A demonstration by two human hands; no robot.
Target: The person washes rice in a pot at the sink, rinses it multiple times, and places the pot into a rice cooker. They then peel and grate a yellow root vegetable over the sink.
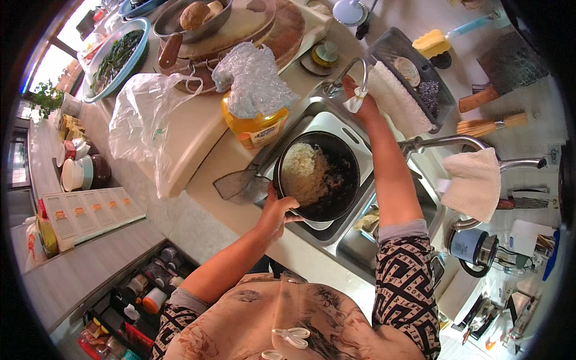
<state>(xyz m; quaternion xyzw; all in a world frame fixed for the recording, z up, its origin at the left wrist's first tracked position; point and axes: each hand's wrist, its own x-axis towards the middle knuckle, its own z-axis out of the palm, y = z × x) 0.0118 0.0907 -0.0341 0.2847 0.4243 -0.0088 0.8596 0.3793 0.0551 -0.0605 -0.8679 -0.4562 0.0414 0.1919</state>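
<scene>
My left hand [278,211] holds the lower left rim of a dark round pot [346,180] over the sink. Cooked-looking white rice [303,173] lies in the pot's left half, with bits stuck to its dark inner wall. Under the pot is a white board or tray with slots [328,123] in the left basin. My right hand [360,101] reaches up to the small curved metal faucet [360,63], whose spout has a white cloth tied on it. The fingers are partly hidden behind the spout, so their grip is unclear.
A yellow detergent bottle [258,130] topped with crumpled wrap stands left of the sink, near a clear plastic bag [144,117] and a mesh strainer [243,184]. Right are a larger faucet [450,141] with a hanging cloth [474,180] and a dark tray [436,72]. An open drawer [108,288] holds jars.
</scene>
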